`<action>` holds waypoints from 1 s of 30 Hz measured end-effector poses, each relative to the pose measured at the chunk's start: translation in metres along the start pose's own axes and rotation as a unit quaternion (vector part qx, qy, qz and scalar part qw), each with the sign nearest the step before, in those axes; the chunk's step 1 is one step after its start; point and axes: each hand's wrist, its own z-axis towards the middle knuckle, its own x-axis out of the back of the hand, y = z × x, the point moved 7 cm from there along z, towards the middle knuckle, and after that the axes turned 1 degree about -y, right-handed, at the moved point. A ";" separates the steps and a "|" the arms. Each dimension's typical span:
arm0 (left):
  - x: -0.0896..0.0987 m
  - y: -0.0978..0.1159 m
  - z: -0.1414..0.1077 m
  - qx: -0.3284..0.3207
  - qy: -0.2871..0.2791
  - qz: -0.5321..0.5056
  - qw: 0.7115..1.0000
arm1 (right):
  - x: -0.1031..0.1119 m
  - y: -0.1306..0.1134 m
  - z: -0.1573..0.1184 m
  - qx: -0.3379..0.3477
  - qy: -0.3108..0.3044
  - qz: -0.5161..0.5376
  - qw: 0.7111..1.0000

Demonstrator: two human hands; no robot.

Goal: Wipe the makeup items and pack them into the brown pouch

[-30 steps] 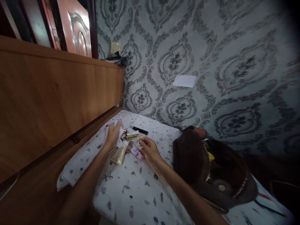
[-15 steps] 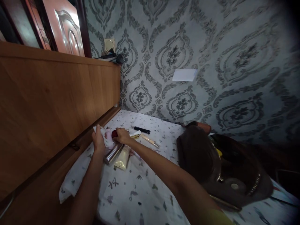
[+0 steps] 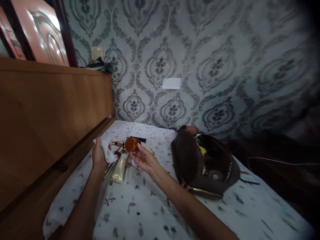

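My right hand (image 3: 146, 159) is closed around a small round jar (image 3: 131, 144) with an amber-gold top and dark red side, held up above the bed. My left hand (image 3: 99, 155) grips a crumpled white cloth or tissue (image 3: 107, 150); whether anything else is inside it I cannot tell. Between the hands on the sheet lie a cream-gold squeeze tube (image 3: 119, 170) and a small dark bottle with gold ends (image 3: 117, 143). Black pen-like sticks (image 3: 140, 139) lie behind the jar, and a pale slim brush or stick (image 3: 151, 151) is partly hidden by my right hand.
A dark brown bag (image 3: 187, 160) stands unzipped to the right, with something yellow (image 3: 202, 151) inside. The wooden bed board (image 3: 55, 110) rises at the left. A patterned wall with a white card (image 3: 171, 83) closes off the far side. A cable (image 3: 280, 163) runs at the right.
My right hand has lifted the round jar from among the cosmetics and brought it up to the right. My left hand keeps the white cloth. The view has turned to the right.
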 end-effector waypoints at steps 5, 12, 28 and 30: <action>-0.056 -0.019 -0.060 -0.026 -0.125 0.051 0.990 | 0.033 -0.012 -0.049 -0.018 0.068 0.144 0.987; -0.124 -0.036 -0.145 -0.118 -0.393 0.184 0.893 | 0.049 -0.025 -0.093 0.069 0.074 0.042 0.994; -0.110 -0.137 -0.164 0.279 -0.305 -0.001 0.911 | 0.074 -0.015 -0.117 0.099 0.086 0.136 0.982; -0.108 -0.140 -0.169 0.315 -0.277 -0.037 0.907 | 0.076 -0.013 -0.118 0.094 0.095 0.128 0.983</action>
